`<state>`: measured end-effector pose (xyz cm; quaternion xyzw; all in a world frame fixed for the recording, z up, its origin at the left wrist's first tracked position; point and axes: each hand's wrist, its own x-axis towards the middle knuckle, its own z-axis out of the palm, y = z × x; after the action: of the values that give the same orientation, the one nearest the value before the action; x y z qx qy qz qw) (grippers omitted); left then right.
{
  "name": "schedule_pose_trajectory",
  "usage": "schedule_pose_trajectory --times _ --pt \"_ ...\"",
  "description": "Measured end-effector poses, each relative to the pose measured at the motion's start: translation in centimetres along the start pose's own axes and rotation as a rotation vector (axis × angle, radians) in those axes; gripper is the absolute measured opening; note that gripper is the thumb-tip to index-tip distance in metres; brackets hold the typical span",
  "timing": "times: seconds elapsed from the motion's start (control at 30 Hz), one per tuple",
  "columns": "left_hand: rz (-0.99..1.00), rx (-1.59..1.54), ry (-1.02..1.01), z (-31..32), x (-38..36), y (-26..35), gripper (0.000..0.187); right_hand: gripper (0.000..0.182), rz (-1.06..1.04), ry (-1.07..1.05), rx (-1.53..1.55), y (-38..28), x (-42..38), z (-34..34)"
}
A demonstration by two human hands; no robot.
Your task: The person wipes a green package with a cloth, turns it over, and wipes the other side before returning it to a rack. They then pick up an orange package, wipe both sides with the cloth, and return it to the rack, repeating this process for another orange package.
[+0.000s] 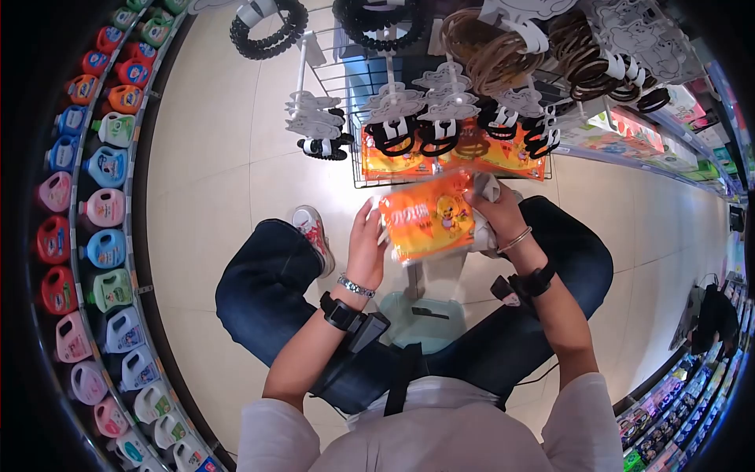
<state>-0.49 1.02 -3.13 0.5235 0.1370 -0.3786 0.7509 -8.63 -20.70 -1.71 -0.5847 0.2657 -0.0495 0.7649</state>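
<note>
An orange packet (429, 216) with a yellow cartoon chick on its front is held up between my hands, over the gap between my knees. My left hand (368, 244) grips the packet's left edge. On the other side, my right hand (499, 206) is closed round its upper right corner, with something white and crumpled beside the fingers. Just beyond the packet, more orange packets (393, 161) lie in a wire rack (358, 177). Black hair ties (391, 135) on white cards hang above them.
Shelves of detergent bottles (106, 206) run along the left. Boxed goods (653, 145) line the upper right. A pale green stool (425, 322) is below me. At the far right, a person in dark clothes (714, 315) is by the shelves.
</note>
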Motion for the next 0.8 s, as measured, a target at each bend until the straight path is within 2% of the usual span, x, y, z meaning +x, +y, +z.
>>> schedule_pose_trajectory --times 0.03,0.07,0.1,0.13,0.17,0.23,0.27,0.3,0.33,0.37,0.4,0.43,0.5,0.53,0.7,0.77,0.8 --pt "-0.003 -0.001 0.003 -0.2 -0.3 -0.4 0.044 0.031 -0.164 0.071 -0.132 0.4 0.0 0.2" --pt "-0.026 0.024 0.043 -0.4 -0.3 -0.9 0.044 0.029 -0.234 0.174 -0.241 1.0 0.1 0.9" --pt "-0.049 0.048 0.082 -0.6 -0.4 -1.3 0.044 0.029 -0.232 0.174 -0.242 1.5 -0.4 1.4" --pt "-0.084 -0.039 -0.013 -0.6 -0.4 -1.6 0.048 0.03 -0.215 0.155 -0.327 0.5 -1.8 3.1" --pt "-0.087 -0.039 -0.014 0.0 -0.8 -1.5 0.048 0.031 -0.2 0.138 -0.411 0.2 -3.1 4.6" --pt "-0.225 -0.429 -0.198 1.4 -1.6 -1.1 0.053 0.035 -0.349 -0.033 -0.594 2.0 -4.7 6.5" --pt "-0.262 -0.487 -0.35 1.1 -1.4 -1.1 0.061 0.039 -0.53 -0.161 -0.656 2.5 -5.6 7.4" --pt "-0.262 -0.488 -0.347 0.6 -1.4 -0.9 0.061 0.044 -0.71 -0.293 -0.712 2.9 -6.4 8.0" --pt "-0.315 -0.517 -0.463 0.7 -1.6 -0.1 0.065 0.044 -0.707 -0.297 -0.709 2.5 -7.2 8.6" --pt "-0.367 -0.544 -0.579 0.6 -1.7 0.4 0.069 0.049 -0.731 -0.322 -0.894 1.5 -8.0 9.2" --pt "-0.385 -0.596 -0.62 0.3 -1.5 0.4 0.071 0.055 -0.753 -0.347 -1.079 0.7 -8.4 9.6" --pt "-0.384 -0.596 -0.615 0.4 -1.7 0.5 0.071 0.055 -0.752 -0.35 -1.075 0.3 -8.4 9.7" --pt "-0.417 -0.792 -0.654 0.9 -2.2 0.6 0.069 0.063 -0.718 -0.398 -1.299 -0.2 -7.6 9.4" --pt "-0.421 -0.789 -0.711 0.7 -1.9 0.6 0.064 0.061 -0.687 -0.412 -1.306 -0.2 -7.3 9.3" --pt "-0.402 -0.909 -0.766 1.1 -1.3 1.1 0.058 0.056 -0.79 -0.25 -1.413 -0.1 -6.1 9.4" --pt "-0.295 -0.728 -0.617 1.9 -1.9 1.7 0.052 0.053 -0.868 -0.176 -1.482 -0.4 -5.8 9.3" --pt "-0.294 -0.731 -0.617 2.1 -2.0 1.6 0.052 0.053 -0.868 -0.178 -1.484 -0.5 -5.4 9.0"
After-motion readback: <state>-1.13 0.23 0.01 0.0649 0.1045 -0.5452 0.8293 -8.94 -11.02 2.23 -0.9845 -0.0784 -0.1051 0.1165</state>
